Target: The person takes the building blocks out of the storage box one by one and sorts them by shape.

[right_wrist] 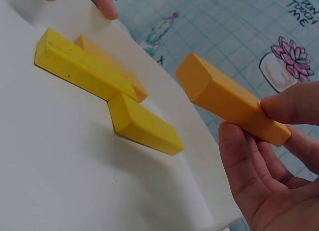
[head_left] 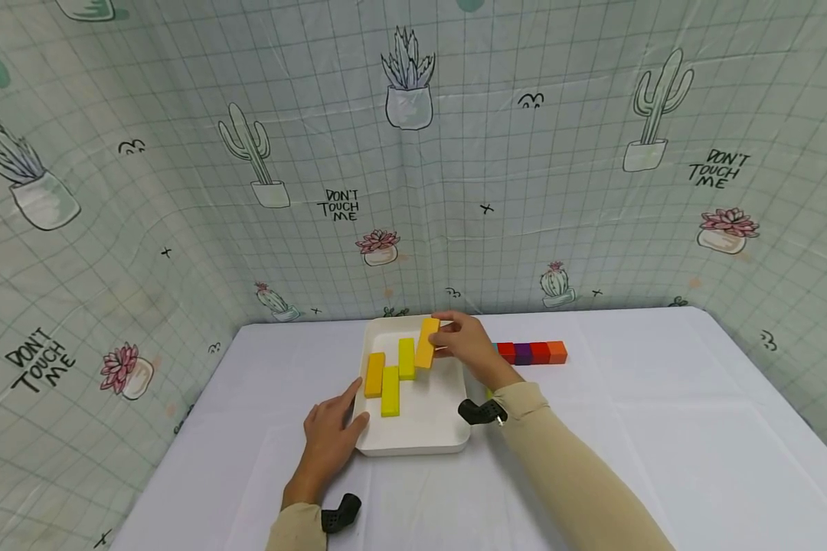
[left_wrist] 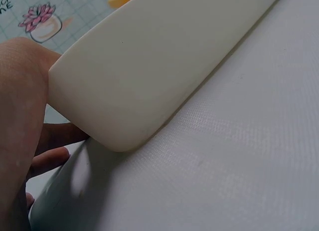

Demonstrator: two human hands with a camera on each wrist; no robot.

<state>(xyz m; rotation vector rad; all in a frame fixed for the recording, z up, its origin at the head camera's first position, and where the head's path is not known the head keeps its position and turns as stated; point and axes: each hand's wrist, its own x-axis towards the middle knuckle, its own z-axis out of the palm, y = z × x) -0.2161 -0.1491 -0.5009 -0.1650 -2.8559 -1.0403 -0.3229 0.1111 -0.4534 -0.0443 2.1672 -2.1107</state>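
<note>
Counter [head_left: 627, 428]: bore the white tray [head_left: 420, 436].
Tray: left hand [head_left: 331, 440] lay flat-fingered against its near-left rim; a nudge could slide it.
Right hand [head_left: 465, 348]: pinched the orange block [head_left: 426, 343] above the tray's far edge.
Risk: the raised block seemingly could slip, knocking the three yellow blocks [head_left: 390, 390].

the left hand [left_wrist: 20, 121] is running off the left wrist picture's edge, its fingertips lying hidden behind the tray [left_wrist: 149, 66].
</note>
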